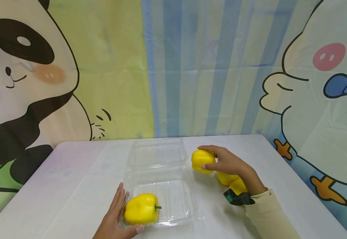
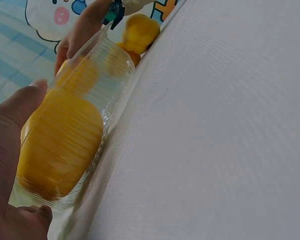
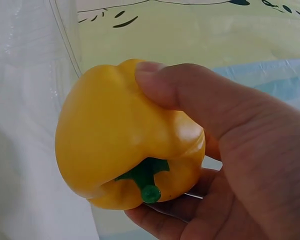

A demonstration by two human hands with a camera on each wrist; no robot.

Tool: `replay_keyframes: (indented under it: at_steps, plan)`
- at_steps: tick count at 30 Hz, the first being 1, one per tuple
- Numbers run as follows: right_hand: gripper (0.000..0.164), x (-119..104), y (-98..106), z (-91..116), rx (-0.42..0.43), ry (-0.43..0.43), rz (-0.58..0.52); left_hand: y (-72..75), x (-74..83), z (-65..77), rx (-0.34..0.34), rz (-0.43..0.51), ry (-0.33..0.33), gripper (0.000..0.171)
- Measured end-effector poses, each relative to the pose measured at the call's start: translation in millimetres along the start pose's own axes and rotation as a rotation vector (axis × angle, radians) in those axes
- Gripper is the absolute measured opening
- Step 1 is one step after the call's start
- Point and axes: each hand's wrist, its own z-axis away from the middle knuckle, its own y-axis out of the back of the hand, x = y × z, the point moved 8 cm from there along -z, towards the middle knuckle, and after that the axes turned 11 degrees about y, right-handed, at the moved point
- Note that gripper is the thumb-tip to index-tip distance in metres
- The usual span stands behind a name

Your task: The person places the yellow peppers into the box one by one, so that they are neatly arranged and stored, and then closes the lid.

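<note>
Nearest the right wrist camera, the right hand point(image 3: 250, 137) grips a yellow bell pepper point(image 3: 115, 130). Its fingers part only to the pepper's breadth: the thumb presses the near side, while other fingers curl beneath and behind, so the pepper sits between them. Its green stem point(image 3: 149, 185) faces that camera, below the thumb. In the head view this pepper is just right of a clear plastic container point(image 1: 176, 199), whose lid point(image 1: 158, 154) lies folded open toward the back.

At the container's near left corner, the left hand point(image 1: 114, 216) rests against the outside, its fingers nearly straight along the left wall and the thumb spread wide along the front. Inside that corner a second pepper point(image 1: 141, 209) lies on its side, stem pointing right, with the clear wall between it and those fingers.

Two more peppers point(image 1: 225, 178) lie on the white counter point(image 1: 71, 189) under the right forearm, partly hidden by it. A dark strap point(image 1: 238, 198) circles the right wrist beside a beige sleeve point(image 1: 270, 212). Behind the counter hangs a printed cloth point(image 1: 209, 66) with blue stripes, a panda point(image 1: 56, 43) at left and a white bird point(image 1: 319, 132) at right
</note>
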Motion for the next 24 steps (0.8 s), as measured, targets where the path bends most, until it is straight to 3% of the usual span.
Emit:
replay_keyframes:
  at_steps: [15,24]
  plan:
    - [0.061,-14,0,-1,0.023,0.047,-0.036,-0.3,-2.0,-0.7,-0.010,-0.015,0.012,0.119]
    - [0.059,-25,-2,-2,0.023,0.068,-0.046,-1.3,-5.1,-2.1,-0.041,-0.005,0.065,0.122]
